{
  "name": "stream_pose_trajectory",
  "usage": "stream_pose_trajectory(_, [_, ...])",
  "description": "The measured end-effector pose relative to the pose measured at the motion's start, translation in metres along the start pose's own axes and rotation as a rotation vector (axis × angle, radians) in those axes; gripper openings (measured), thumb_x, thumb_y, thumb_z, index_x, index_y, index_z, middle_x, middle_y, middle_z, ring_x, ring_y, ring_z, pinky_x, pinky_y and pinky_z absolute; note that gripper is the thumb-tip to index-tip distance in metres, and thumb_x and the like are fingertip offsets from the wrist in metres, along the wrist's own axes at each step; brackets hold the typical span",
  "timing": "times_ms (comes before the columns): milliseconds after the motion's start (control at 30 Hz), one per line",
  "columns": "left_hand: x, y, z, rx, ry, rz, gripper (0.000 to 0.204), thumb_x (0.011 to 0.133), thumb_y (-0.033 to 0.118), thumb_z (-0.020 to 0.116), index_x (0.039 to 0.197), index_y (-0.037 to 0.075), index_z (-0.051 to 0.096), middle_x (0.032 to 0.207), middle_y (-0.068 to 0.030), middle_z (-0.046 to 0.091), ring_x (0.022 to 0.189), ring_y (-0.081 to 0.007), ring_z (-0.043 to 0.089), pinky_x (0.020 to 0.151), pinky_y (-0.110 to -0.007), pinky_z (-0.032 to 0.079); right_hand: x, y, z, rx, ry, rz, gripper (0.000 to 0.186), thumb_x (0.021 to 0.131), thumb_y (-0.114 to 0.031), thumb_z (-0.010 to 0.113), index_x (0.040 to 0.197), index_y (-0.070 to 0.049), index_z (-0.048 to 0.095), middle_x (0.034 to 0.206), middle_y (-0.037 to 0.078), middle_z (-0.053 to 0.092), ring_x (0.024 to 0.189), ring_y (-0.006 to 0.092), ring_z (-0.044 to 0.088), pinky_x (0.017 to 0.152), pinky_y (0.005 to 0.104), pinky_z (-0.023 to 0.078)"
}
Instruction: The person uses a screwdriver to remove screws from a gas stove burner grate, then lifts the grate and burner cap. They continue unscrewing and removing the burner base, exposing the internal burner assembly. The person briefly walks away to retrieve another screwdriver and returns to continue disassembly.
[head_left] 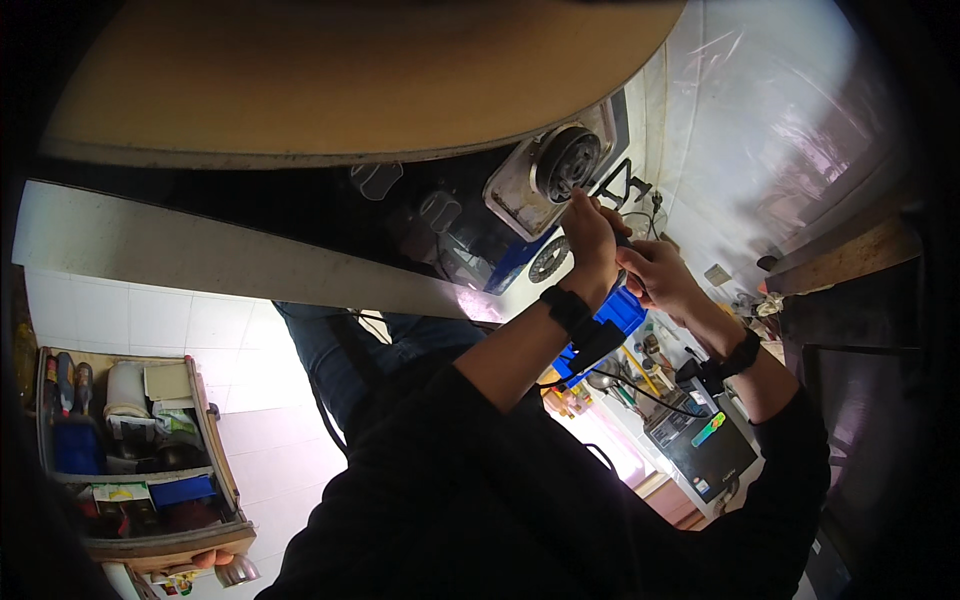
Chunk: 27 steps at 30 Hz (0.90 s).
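My left hand (592,240) is closed right beside the round black burner (568,165) of a gas stove, fingertips close to its edge. Just to the right, my right hand (658,278) is wrapped round a slim dark handle-like thing (622,242), which runs between the two hands. Its working end is hidden behind my fingers, so I cannot tell its kind. Around the burner lies a stained metal drip plate (520,200). A loose dark burner ring (548,260) rests on the pale counter below it.
A large tan range hood (360,80) overhangs the dark stovetop (230,200). Two grey knobs (438,212) sit along its front. Blue bins (618,315) and assorted tools stand beyond my wrists. An open drawer (215,440) full of items is at lower left. Plastic sheeting (760,120) covers the right wall.
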<state>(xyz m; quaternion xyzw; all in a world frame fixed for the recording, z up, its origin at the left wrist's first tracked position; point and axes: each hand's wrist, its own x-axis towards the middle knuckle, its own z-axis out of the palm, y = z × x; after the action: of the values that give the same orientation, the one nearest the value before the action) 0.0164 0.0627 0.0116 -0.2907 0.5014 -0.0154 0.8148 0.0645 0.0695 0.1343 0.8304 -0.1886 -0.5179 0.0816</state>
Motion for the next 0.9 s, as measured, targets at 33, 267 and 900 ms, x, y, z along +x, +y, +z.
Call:
stream_pose_trajectory(33, [-0.001, 0.0, 0.0, -0.012, 0.003, -0.005, 0.041, 0.109, 0.041, 0.034, 0.08, 0.013, 0.043, 0.056, -0.0045, 0.046, 0.048, -0.0215, 0.05, 0.054, -0.037, 0.049, 0.0, 0.0, 0.001, -0.065, 0.019, 0.002, 0.035, 0.099, -0.036, 0.062, 0.093, -0.003, 0.067, 0.062, 0.0, 0.055, 0.048, 0.0081, 0.046, 0.044, 0.0256, 0.036])
stream_pose_trajectory(267, [-0.004, 0.003, 0.003, -0.101, 0.003, -0.075, 0.04, 0.11, 0.042, 0.032, 0.082, 0.014, 0.04, 0.054, -0.0038, 0.043, 0.046, -0.0207, 0.046, 0.055, -0.038, 0.05, -0.003, -0.007, -0.002, -0.375, 0.053, -0.164, 0.039, 0.098, -0.036, 0.06, 0.094, 0.002, 0.068, 0.066, 0.008, 0.062, 0.059, 0.0164, 0.06, 0.056, 0.0345, 0.048])
stream_pose_trajectory(900, [-0.003, 0.008, -0.01, 0.099, -0.067, -0.039, 0.045, 0.109, 0.044, 0.029, 0.077, 0.014, 0.039, 0.055, -0.0064, 0.051, 0.048, -0.0221, 0.057, 0.047, -0.036, 0.044, -0.007, 0.036, 0.006, 1.059, -0.472, 0.129, 0.031, 0.104, -0.03, 0.055, 0.115, -0.002, 0.054, 0.076, 0.005, 0.052, 0.048, 0.0064, 0.038, 0.034, 0.0155, 0.029])
